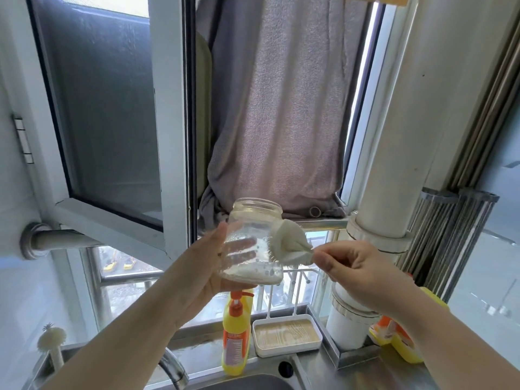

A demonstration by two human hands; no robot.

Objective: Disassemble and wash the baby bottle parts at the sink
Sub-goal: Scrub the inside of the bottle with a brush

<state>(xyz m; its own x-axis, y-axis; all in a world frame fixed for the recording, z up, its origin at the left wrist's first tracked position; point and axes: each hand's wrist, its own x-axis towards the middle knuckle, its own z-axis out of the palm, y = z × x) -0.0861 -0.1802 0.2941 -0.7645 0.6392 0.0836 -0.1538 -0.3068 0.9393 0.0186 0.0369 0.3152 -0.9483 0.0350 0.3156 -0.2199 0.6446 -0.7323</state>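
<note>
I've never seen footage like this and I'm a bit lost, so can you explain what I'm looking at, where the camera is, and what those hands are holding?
There is no machine here. The one picture comes from a wide-angle camera worn on a person's head, looking forward and down at their own bare hands above a kitchen sink.

The left hand grips a clear, open-topped baby bottle with some frothy liquid at its bottom. The right hand pinches the handle of a white silicone bottle brush, whose head rests against the outside of the bottle.

Below are the steel sink, a curved metal tap, a yellow pump bottle with an orange top, a white rectangular tray, and a second white brush standing at the left.
</note>
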